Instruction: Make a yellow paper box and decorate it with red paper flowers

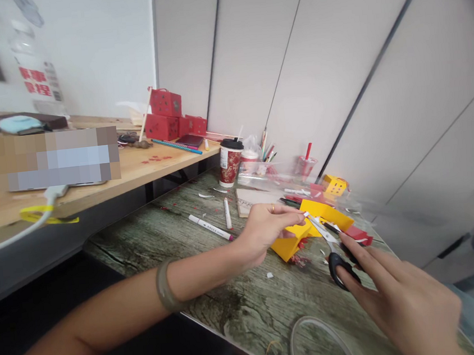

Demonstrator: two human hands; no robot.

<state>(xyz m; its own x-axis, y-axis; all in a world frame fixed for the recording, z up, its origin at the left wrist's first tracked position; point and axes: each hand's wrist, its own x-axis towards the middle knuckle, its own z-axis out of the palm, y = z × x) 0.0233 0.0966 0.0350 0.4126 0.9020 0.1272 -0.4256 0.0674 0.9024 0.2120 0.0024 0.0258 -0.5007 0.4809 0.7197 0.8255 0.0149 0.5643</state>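
My left hand (263,228) pinches a tiny white scrap (306,214), perhaps paper, between thumb and fingers. My right hand (405,292) grips black-handled scissors (332,244), with fingers in the loops. The scissors' blades are parted, and one tip reaches the white scrap. Behind and below the blades lies folded yellow paper (286,245), partly covered by my left fingers. Red paper (360,235) lies beyond the scissors. Small white snippets (270,275) are scattered on the dark wood-grain table (251,311).
White markers (210,227) lie left of my hand. A lidded coffee cup (231,162) stands behind, near a yellow paper cube (335,185). Red paper cubes (163,127) sit on the higher wooden desk (135,177) at left. A clear band (315,322) curves at the front edge.
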